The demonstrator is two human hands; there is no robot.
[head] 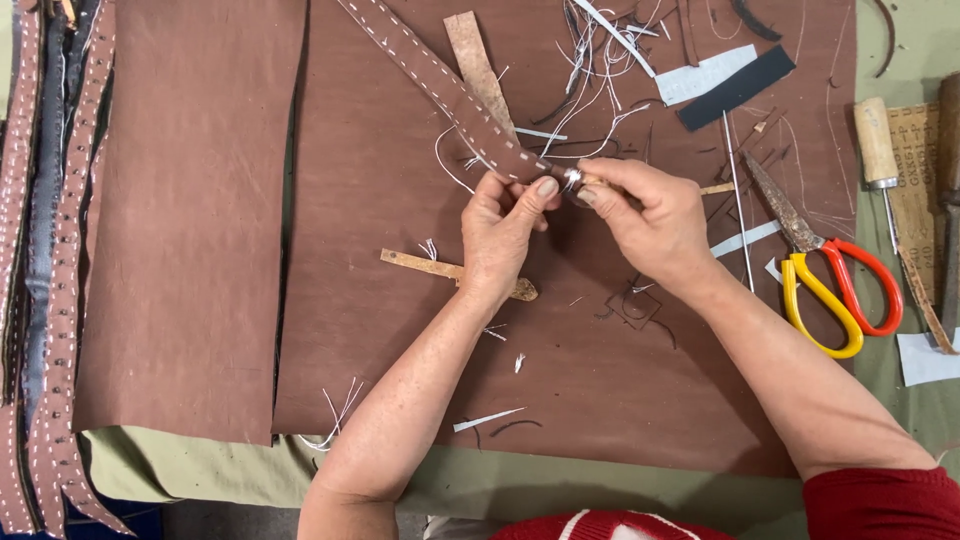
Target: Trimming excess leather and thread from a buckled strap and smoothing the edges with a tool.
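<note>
Both hands meet over the middle of a large brown leather sheet [400, 300] spread on the table [520, 490]. The left hand [505, 230] is closed in a pinch, thumb and fingers gripping the near end of a long brown leather strap [440, 85] with white stitching along both edges; the strap runs from that grip up and to the left, lying flat on the sheet. The right hand [650, 215] is likewise closed, its fingertips pinching a small pale tool or strap tip right at the strap's end, touching the left thumb; exactly what it holds cannot be made out. A loose white thread [445, 160] loops from the strap end. A short tan leather strip [430, 266] lies partly under the left wrist. Right of the hands lie scissors with one yellow and one red handle [835, 290], blades pointing up-left, and beyond them a wooden-handled awl [880, 145]. Thread offcuts [600, 50] are scattered above. Stitched straps [55, 250] are stacked at the left edge.
</note>
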